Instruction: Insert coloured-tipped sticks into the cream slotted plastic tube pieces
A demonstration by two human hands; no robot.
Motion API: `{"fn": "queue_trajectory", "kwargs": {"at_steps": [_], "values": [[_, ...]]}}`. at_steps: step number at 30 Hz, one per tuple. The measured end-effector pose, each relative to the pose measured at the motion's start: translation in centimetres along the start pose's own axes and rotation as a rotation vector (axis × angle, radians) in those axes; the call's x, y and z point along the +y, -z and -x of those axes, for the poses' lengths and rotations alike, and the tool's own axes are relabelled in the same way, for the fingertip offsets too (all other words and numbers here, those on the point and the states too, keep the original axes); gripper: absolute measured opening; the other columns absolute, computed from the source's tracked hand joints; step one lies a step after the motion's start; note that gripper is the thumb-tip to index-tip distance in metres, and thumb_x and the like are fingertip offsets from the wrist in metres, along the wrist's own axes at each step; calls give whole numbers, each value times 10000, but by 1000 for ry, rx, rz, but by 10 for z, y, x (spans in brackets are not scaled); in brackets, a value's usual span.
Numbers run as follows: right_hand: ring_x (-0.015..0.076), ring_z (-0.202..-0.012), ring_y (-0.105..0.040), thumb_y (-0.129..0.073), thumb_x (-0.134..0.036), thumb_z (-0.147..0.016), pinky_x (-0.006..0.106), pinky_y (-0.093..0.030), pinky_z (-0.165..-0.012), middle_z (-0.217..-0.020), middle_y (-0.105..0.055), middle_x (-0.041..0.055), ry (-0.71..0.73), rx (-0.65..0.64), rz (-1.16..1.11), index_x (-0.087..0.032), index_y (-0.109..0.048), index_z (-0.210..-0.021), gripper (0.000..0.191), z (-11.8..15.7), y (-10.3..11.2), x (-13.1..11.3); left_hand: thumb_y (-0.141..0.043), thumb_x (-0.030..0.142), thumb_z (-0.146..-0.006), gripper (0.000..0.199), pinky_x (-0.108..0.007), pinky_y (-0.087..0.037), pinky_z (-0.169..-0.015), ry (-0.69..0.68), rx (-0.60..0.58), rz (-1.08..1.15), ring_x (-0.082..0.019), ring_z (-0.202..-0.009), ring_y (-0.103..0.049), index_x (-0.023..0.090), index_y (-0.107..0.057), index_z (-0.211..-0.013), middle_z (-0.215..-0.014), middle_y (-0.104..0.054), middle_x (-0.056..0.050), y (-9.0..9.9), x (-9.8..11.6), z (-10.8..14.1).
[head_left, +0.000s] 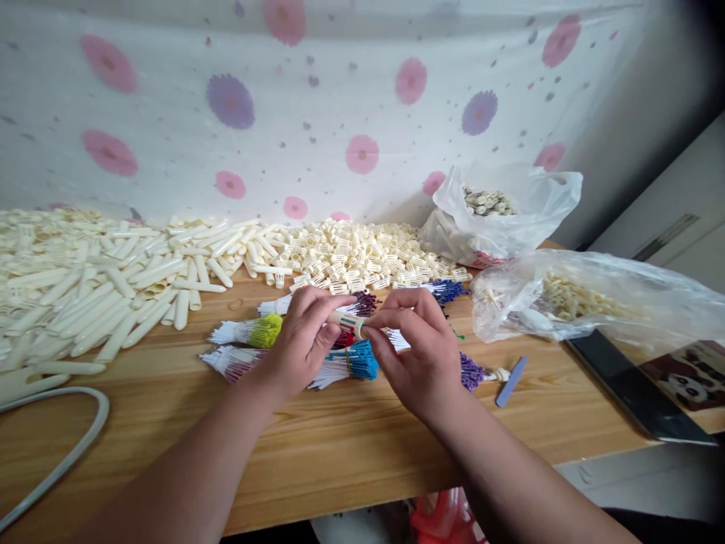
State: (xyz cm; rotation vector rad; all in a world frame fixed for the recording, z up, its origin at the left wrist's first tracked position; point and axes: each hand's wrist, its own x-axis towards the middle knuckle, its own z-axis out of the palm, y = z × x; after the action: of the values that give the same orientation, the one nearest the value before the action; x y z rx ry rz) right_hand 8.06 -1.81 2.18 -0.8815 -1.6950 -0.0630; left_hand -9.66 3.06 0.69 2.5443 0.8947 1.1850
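Holding a cream plastic tube (347, 323) between them, the left hand (300, 344) and right hand (422, 351) keep a closed grip on it above bundled, coloured-tip sticks (345, 364) on the wooden counter (328, 446).

Home-like workspace: flowered curtain (362, 155) behind wooden table (340, 453), loose plastic parts (368, 253) heaped.

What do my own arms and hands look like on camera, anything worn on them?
Both the left hand and the right hand are bare: no gloves, and no rings, watch or bracelet that I can see. The forearms show no sleeves, cables or markings in view. Fingernail detail is too small to tell.
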Motion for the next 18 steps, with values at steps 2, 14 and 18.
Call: {"fn": "queue_trajectory", "kwargs": {"at_steps": [2,14,18], "values": [[152,-805,-540,-583,-122,-821,309,-468,-704,-853,-529,37,-27,-3,-25,-189,-610,-822,73,0,-2,0,-294,492,-931,458,-371,-423,-837,-4,63,-57,-218,-952,-495,197,-574,-1141,-977,-498,-80,-3,-1,0],[152,-835,-536,-563,-164,-842,314,-452,-762,-866,-556,30,-348,60,-413,-202,-650,-811,99,12,-20,1,-364,511,-901,444,-389,-403,-791,-58,304,-391,-232,-867,-482,194,-659,-997,-898,-505,-80,-4,-1,1],[164,-928,-563,-561,-233,-859,332,-450,-851,-928,-598,31,-395,-3,-634,-225,-686,-868,126,8,-17,17,-351,502,-912,441,-376,-421,-800,-17,258,-278,-228,-891,-502,182,-644,-992,-906,-518,-80,-4,-9,-1]]}}
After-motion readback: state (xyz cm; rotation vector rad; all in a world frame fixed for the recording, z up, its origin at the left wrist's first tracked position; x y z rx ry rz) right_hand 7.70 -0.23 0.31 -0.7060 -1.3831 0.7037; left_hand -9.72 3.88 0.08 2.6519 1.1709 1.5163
